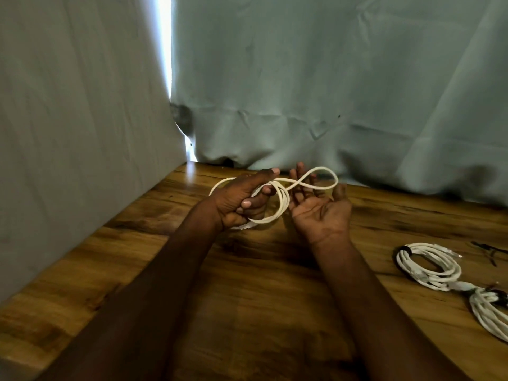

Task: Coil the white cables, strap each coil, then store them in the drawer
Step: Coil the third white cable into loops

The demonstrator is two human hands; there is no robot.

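Note:
My left hand (243, 200) grips a partly wound coil of white cable (283, 202) above the wooden table (261, 284). One loose loop of that cable (324, 178) crosses over the fingers of my right hand (319, 207), which lies palm up with straight fingers just right of the coil. Two other white cable coils lie at the right of the table: one (428, 266) with a black strap around it, and another (489, 312) at the frame edge, partly cut off. No drawer is in view.
Pale green cloth (330, 92) hangs behind the table and along its left side. A few thin dark straps (489, 251) lie near the right edge, beyond the strapped coil.

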